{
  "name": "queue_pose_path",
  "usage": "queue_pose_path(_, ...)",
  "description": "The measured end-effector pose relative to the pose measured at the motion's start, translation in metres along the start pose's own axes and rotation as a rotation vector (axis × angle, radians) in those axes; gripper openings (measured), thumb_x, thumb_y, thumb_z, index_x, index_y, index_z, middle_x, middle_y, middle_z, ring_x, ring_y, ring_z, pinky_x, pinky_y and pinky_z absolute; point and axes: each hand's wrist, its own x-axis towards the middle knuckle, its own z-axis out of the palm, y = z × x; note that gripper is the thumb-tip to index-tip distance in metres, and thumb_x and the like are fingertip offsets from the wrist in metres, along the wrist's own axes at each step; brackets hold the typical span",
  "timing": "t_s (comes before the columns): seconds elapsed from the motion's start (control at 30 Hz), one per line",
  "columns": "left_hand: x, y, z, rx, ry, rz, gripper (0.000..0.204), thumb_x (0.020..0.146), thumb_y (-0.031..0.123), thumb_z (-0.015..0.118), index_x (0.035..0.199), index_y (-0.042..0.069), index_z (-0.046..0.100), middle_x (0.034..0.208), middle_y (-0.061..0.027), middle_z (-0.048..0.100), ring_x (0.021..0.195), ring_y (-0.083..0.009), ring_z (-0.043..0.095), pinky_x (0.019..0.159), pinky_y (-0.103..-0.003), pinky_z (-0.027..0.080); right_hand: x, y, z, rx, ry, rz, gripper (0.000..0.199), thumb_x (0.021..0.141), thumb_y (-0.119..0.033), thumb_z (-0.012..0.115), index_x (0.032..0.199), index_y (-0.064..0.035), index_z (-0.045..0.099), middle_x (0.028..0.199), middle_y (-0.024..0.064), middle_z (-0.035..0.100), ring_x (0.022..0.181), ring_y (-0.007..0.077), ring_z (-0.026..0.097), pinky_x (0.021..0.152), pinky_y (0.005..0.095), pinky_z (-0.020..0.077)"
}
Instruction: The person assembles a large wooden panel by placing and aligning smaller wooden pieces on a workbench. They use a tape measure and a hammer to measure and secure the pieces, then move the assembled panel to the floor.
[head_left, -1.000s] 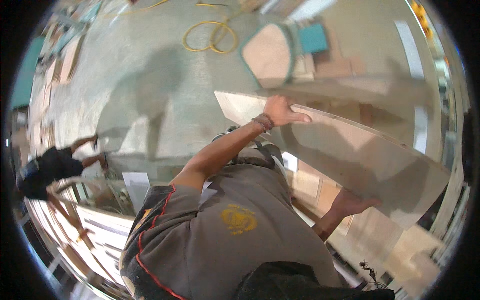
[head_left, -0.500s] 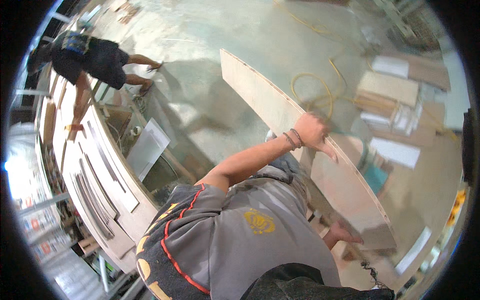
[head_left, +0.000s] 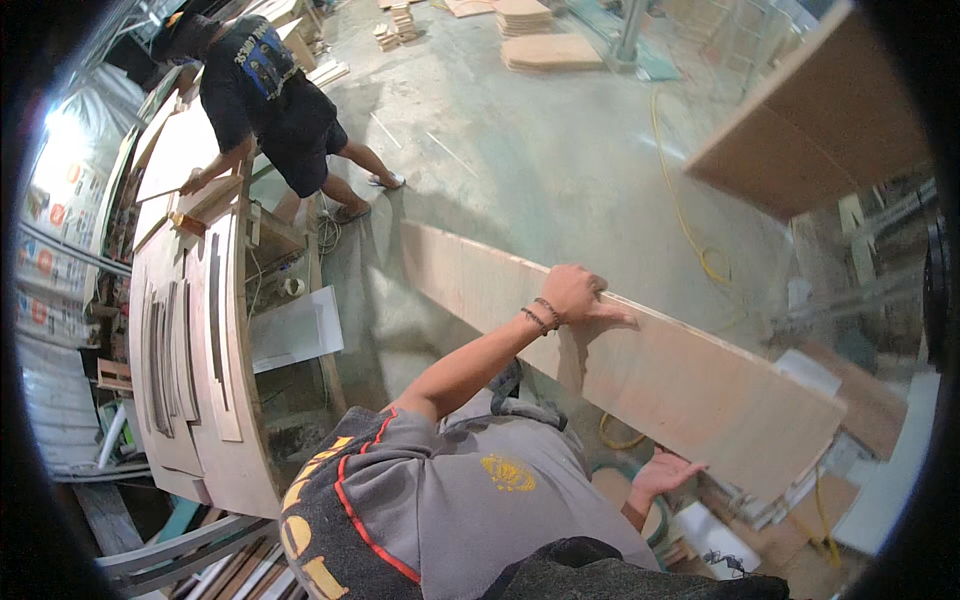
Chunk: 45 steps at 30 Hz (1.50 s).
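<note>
A long, pale plywood board (head_left: 700, 390) is held on its long edge in front of me, running from the middle of the view to the lower right. My left hand (head_left: 578, 297), with dark bracelets at the wrist, is closed over the board's upper edge, thumb on the near face. Below the lower edge is my right hand (head_left: 668, 474), palm up with the fingers stretched out. Its fingertips are at the board's underside; whether they bear its weight is unclear.
At left stands a workbench (head_left: 205, 440) with dark thin strips (head_left: 172, 350). A co-worker (head_left: 270, 100) in dark clothes leans over its far end. Stacked boards (head_left: 550, 52) lie on the far floor. A large brown panel (head_left: 810, 120) rises at right, near a yellow hose (head_left: 675, 190).
My view has turned right, and the board now lies flatter across it. The left hand keeps its hold on the upper edge; the right hand stays by the lower edge.
</note>
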Motion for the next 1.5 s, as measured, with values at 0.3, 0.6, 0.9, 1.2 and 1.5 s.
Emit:
queue_pose_path(0.3, 0.178, -0.245, -0.054, -0.052, 0.47, -0.352, 0.073, 0.073, 0.079, 0.058, 0.065, 0.008, 0.067, 0.061, -0.0159, 0.06, 0.062, -0.0358, 0.062, 0.055, -0.045, 0.046, 0.125, 0.171, 0.308, -0.5, -0.902, 0.078, 0.054, 0.097, -0.042, 0.05, 0.124, 0.0044, 0.052, 0.112, 0.0172, 0.063, 0.096, 0.0249, 0.064, 0.081, 0.035, 0.054)
queue_pose_path(0.6, 0.347, -0.443, -0.183, -0.186, 0.829, -0.513, 0.083, 0.081, 0.081, 0.049, 0.077, 0.001, 0.069, 0.063, -0.0184, 0.06, 0.059, -0.0364, 0.059, 0.054, -0.042, 0.043, 0.192, 0.32, 0.635, -0.748, -1.167, 0.014, 0.052, 0.081, -0.035, 0.079, 0.116, 0.0001, 0.064, 0.112, 0.0132, 0.067, 0.101, 0.0273, 0.066, 0.081, 0.0386, 0.055)
queue_pose_path(0.9, 0.586, -0.62, -0.335, -0.458, 0.887, -0.518, 0.069, 0.079, 0.072, 0.059, 0.073, 0.005, 0.069, 0.06, -0.0179, 0.057, 0.056, -0.0355, 0.057, 0.054, -0.041, 0.045, 0.278, 0.526, 0.946, -0.674, -1.304, -0.226, 0.032, 0.086, -0.02, 0.079, 0.108, 0.0012, 0.069, 0.1, 0.0121, 0.072, 0.091, 0.0226, 0.067, 0.083, 0.0361, 0.0519)
queue_pose_path(1.2, 0.742, -0.805, -0.502, 0.025, 0.918, -0.34, 0.07, 0.079, 0.063, 0.069, 0.124, 0.01, 0.063, 0.123, -0.0169, 0.058, 0.119, -0.0324, 0.051, 0.103, -0.047, 0.036, 0.274, 0.602, 1.266, -0.611, -1.241, 0.005, 0.04, 0.092, -0.028, 0.074, 0.103, 0.009, 0.065, 0.095, 0.0065, 0.067, 0.087, 0.0102, 0.058, 0.078, 0.0276, 0.0476)
queue_pose_path(1.5, 0.667, -1.196, -0.416, -0.263, 0.621, -1.362, 0.086, 0.088, 0.072, 0.049, 0.15, 0.013, 0.04, 0.158, -0.0251, 0.024, 0.147, -0.0408, 0.021, 0.117, -0.057, 0.014, 0.254, 0.75, 1.623, -0.281, -0.877, 0.379, 0.035, 0.095, -0.021, 0.068, 0.115, 0.007, 0.06, 0.109, 0.0118, 0.064, 0.093, 0.0197, 0.063, 0.075, 0.033, 0.0528)
